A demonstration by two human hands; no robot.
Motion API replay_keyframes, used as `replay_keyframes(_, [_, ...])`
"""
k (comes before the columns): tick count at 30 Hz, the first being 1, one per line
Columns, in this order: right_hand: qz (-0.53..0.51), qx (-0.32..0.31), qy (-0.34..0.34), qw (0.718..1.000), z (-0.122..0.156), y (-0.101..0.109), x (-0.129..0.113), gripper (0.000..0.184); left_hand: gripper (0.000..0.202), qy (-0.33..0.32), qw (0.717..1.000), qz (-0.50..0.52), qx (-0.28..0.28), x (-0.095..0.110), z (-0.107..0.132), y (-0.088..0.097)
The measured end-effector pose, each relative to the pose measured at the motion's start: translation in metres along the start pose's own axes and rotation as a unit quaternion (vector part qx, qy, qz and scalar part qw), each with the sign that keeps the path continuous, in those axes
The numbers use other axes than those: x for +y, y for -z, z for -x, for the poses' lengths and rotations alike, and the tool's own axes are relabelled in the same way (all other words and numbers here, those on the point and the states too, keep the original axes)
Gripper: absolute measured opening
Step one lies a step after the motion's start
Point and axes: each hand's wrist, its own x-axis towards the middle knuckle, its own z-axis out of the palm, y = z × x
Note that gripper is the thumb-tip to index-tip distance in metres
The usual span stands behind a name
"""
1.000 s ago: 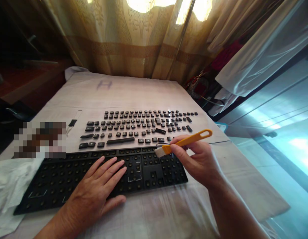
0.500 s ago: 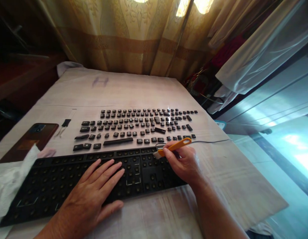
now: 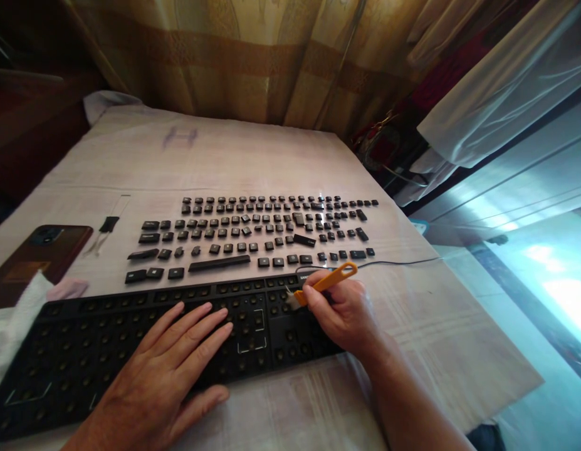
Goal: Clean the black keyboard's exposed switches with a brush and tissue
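A black keyboard [image 3: 130, 341] with its keycaps off lies across the near side of the table. My left hand [image 3: 172, 369] rests flat on its middle, fingers spread, holding nothing. My right hand [image 3: 340, 313] is closed round a small brush [image 3: 330, 279] with an orange handle. The pale bristles touch the keyboard near the upper right, among the bare switches. Behind the keyboard the loose black keycaps [image 3: 234, 232] are laid out in rows, with the long space bar [image 3: 219, 264] in front.
A wire keycap puller [image 3: 110, 223] and a brown phone [image 3: 41, 257] lie at the left. White tissue [image 3: 12, 332] and a pink cloth [image 3: 68, 289] touch the keyboard's left end. A thin cable [image 3: 393, 262] runs right. Curtains [image 3: 271, 69] hang behind the table.
The brush in my right hand has shifted slightly left and down over the switches, and its bristles now look splayed. My left hand stays on the keyboard. The camera view has tilted a little.
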Motion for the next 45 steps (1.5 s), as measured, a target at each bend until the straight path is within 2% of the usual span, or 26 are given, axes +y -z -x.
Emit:
replay_keyframes(4, [-0.033,0.014,-0.011,0.999,0.001,0.002,-0.002,0.018,0.061,0.003,1.000,0.006,-0.004,0.000,0.001,0.001])
replay_keyframes(8, [0.002,0.039,0.001,0.999,0.002,0.003,0.001,0.015,0.061,0.007,1.000,0.005,-0.004,0.001,0.001,0.001])
replay_keyframes(11, [0.016,0.018,0.036,0.999,0.002,0.001,0.000,0.015,0.061,0.005,1.000,0.010,-0.003,0.001,0.001,0.001])
replay_keyframes(16, [-0.037,-0.028,0.078,0.996,0.003,-0.003,-0.007,0.015,0.062,0.012,1.000,0.014,-0.006,0.002,0.001,-0.001])
replay_keyframes(21, [-0.026,-0.007,0.057,0.998,0.003,-0.001,-0.006,0.014,0.062,0.019,1.000,0.016,-0.003,0.002,0.002,-0.002])
replay_keyframes(27, [-0.062,-0.076,0.070,0.993,0.002,-0.003,-0.011,0.019,0.066,0.055,0.997,0.044,-0.020,0.004,0.008,-0.005])
replay_keyframes(33, [-0.134,-0.100,0.025,0.986,0.004,-0.008,-0.010,0.021,0.068,0.043,0.998,0.026,-0.027,0.004,0.009,-0.007])
replay_keyframes(38, [-0.186,-0.091,-0.011,0.978,0.006,-0.014,-0.006,0.020,0.067,0.046,0.998,0.029,-0.025,0.004,0.008,-0.006])
replay_keyframes(40, [-0.195,-0.065,-0.025,0.978,0.006,-0.014,-0.005,0.017,0.066,0.047,0.998,0.031,-0.025,0.004,0.009,-0.006])
replay_keyframes(43, [-0.175,-0.014,-0.029,0.984,0.005,-0.014,-0.004,0.017,0.065,0.042,0.998,0.028,-0.021,0.003,0.009,-0.007])
replay_keyframes(45, [-0.148,-0.005,-0.013,0.989,0.004,-0.013,-0.003,0.018,0.064,0.041,0.999,0.028,-0.017,0.003,0.010,-0.007])
